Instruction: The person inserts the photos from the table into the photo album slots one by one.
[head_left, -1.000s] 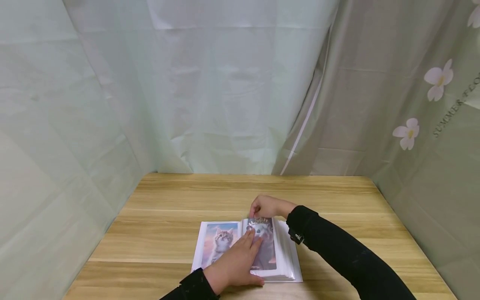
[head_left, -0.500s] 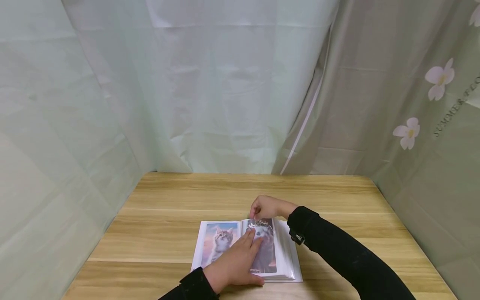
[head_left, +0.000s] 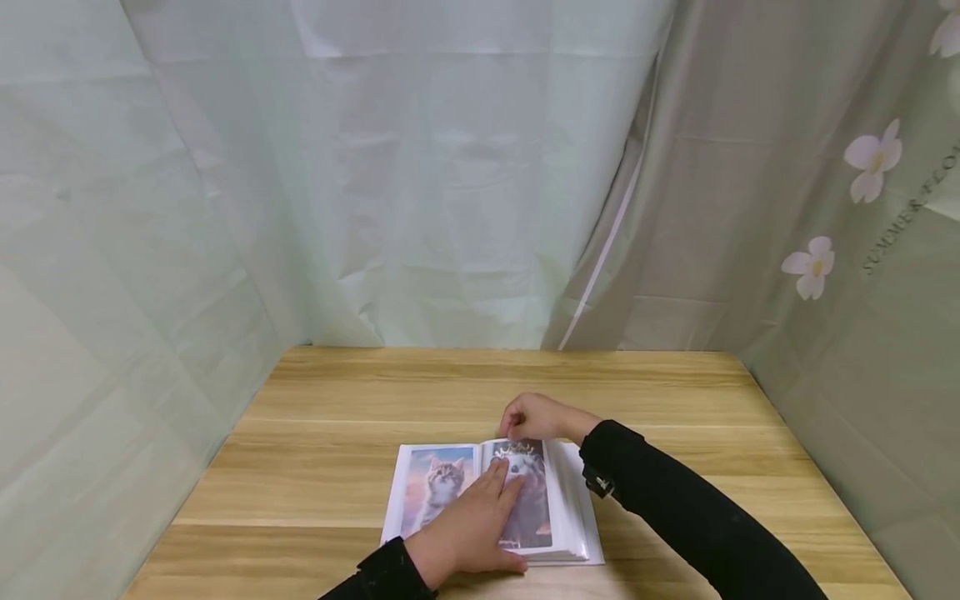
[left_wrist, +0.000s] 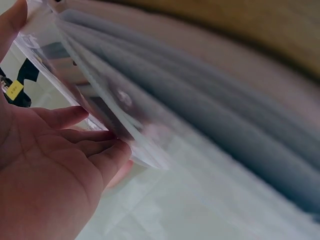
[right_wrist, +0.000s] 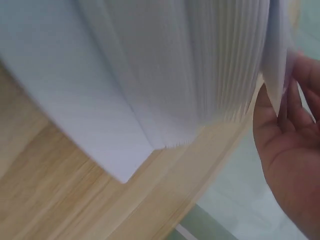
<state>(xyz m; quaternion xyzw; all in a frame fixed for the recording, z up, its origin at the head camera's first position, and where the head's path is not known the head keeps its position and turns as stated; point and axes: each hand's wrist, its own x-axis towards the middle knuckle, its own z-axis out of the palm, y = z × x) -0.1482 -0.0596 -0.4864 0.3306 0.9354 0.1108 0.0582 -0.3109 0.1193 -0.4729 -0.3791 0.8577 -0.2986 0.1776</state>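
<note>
A white photo album point(head_left: 592, 521) lies spread out on the wooden table. On its left page is a kitten picture point(head_left: 442, 483); the right page bears a photo point(head_left: 531, 500) of a pale, furry animal wearing a crown. My left hand point(head_left: 468, 525) rests on the right page with fingers extended across the photo, hiding part of it. At the page's top edge, my right hand point(head_left: 528, 417) pinches the album page; in the right wrist view its fingers wrap the lifted page point(right_wrist: 277, 65). The left wrist view shows fingertips against the clear sleeve point(left_wrist: 105, 107).
The wooden table point(head_left: 315, 467) extends around the album on every side. Pale curtains point(head_left: 450, 183) hang behind it and at both sides, with printed flowers point(head_left: 813, 267) on the right one. A thick stack of pages point(right_wrist: 220, 60) lies under the lifted one.
The photo has slid slightly down inside its sleeve toward the page bottom, its crown now showing more clearly. The left hand keeps its place; the right hand stays at the top edge.
</note>
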